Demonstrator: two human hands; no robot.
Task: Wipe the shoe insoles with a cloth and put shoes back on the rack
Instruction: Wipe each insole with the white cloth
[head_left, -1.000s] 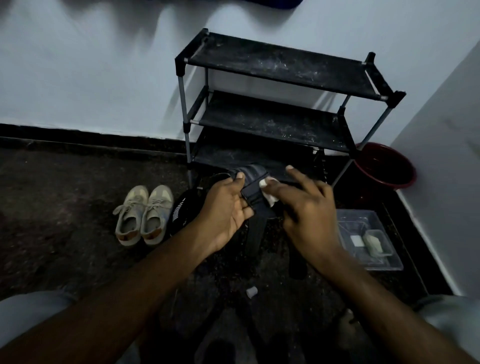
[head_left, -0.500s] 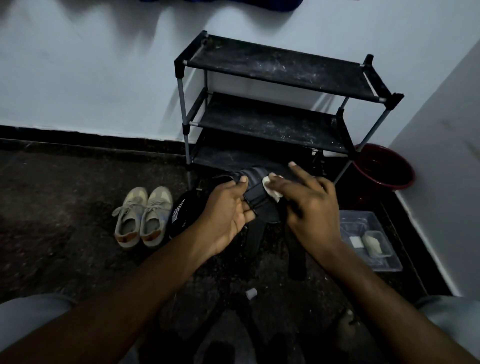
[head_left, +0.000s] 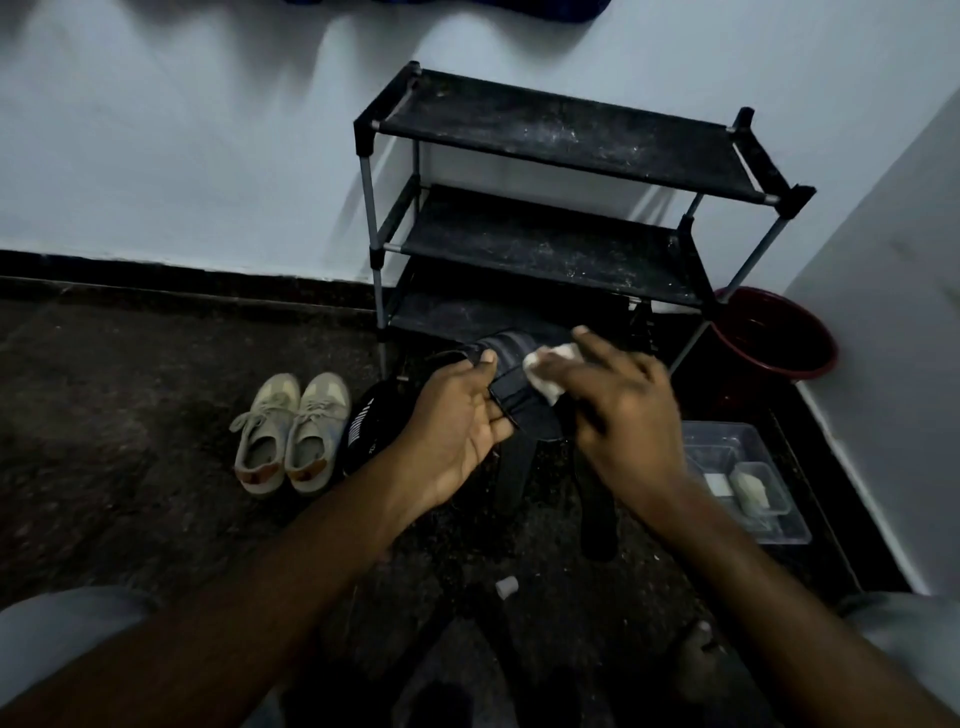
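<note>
My left hand (head_left: 460, 415) grips a dark slide sandal (head_left: 511, 364) by its strap, holding it up in front of the black three-shelf shoe rack (head_left: 561, 244). My right hand (head_left: 618, 410) pinches a small white cloth (head_left: 545, 371) and presses it against the sandal's footbed. Two dark insoles or sandals (head_left: 597, 509) lie on the floor below my hands. A black shoe with white lettering (head_left: 363, 426) sits partly hidden behind my left wrist.
A pair of beige sneakers (head_left: 288, 434) stands on the dark floor at the left. A clear plastic tray (head_left: 748, 483) with small items lies at the right, and a dark red bucket (head_left: 774, 332) stands in the corner. A small white cap (head_left: 506, 586) lies near me.
My right hand has slid the white cloth up and to the right across the sandal. My left hand keeps its hold on the sandal.
</note>
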